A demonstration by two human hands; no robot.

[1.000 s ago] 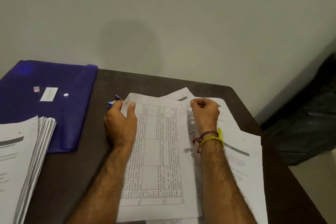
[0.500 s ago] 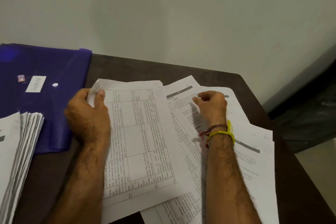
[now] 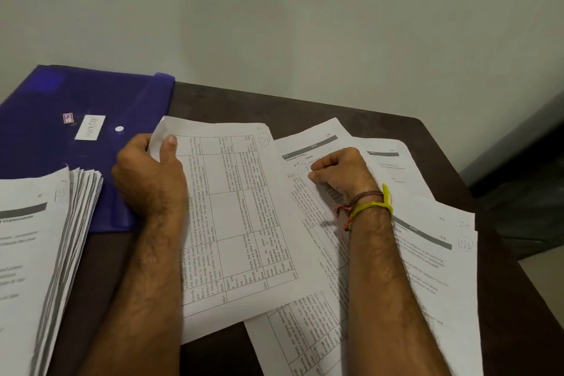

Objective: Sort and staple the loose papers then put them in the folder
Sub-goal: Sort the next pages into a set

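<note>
**Paper handles light and limp**

Sheets flex, so we take corners. Our left hand (image 3: 149, 174) pinches the table sheet (image 3: 232, 217) at its far-left corner; our right hand (image 3: 341, 174), fingers curled, presses on the loose papers (image 3: 427, 259), which overhang the desk (image 3: 232, 101). Beyond lies the folder (image 3: 61, 101), with bare desk behind.

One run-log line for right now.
left hand: grips table sheet corner | right hand: curled on loose papers | folder: shut, far left | stapling: not yet

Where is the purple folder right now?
In the head view, the purple folder lies flat at the table's far left, by the wall. The left hand is just right of it; a paper stack overlaps its near edge.
</note>
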